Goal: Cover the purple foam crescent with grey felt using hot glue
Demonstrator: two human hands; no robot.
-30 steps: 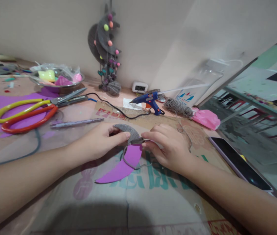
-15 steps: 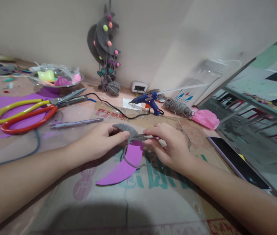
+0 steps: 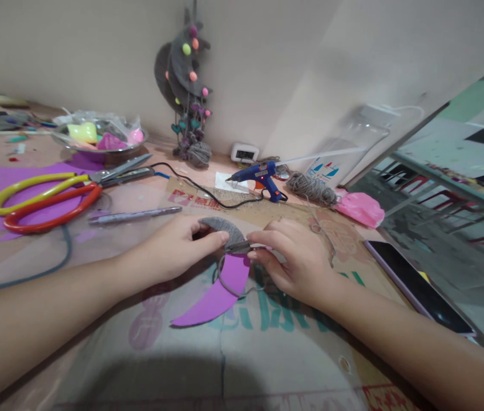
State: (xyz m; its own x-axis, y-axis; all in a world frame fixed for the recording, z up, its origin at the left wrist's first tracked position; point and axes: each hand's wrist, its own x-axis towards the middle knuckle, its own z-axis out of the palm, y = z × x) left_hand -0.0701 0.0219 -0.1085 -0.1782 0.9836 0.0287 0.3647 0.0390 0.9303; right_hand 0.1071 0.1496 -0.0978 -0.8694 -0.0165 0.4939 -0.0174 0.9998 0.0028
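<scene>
A purple crescent (image 3: 220, 294), its upper part wrapped in grey yarn (image 3: 224, 227), lies between my hands. My left hand (image 3: 190, 242) is closed on the wrapped end, thumb on top and fingers behind. In my right hand (image 3: 291, 254), thumb and forefinger pinch a slim pointed metal tool (image 3: 238, 246), too small to tell its exact kind. Its tip reaches across the crescent where the wrapping meets the bare purple part. A loose loop of grey yarn (image 3: 227, 282) hangs over the purple surface and trails right beneath my right hand.
A blue glue gun (image 3: 263, 174) stands behind my hands, near a yarn skein (image 3: 310, 188). Large scissors (image 3: 53, 197) and a pen (image 3: 134, 214) lie left. A phone (image 3: 417, 285) rests right. Behind are a metal bowl (image 3: 100, 145) and a hanging moon decoration (image 3: 182, 63).
My right hand has brought the metal tool slightly left and down, across the lower edge of the yarn wrapping. My left hand keeps its hold on the crescent.
</scene>
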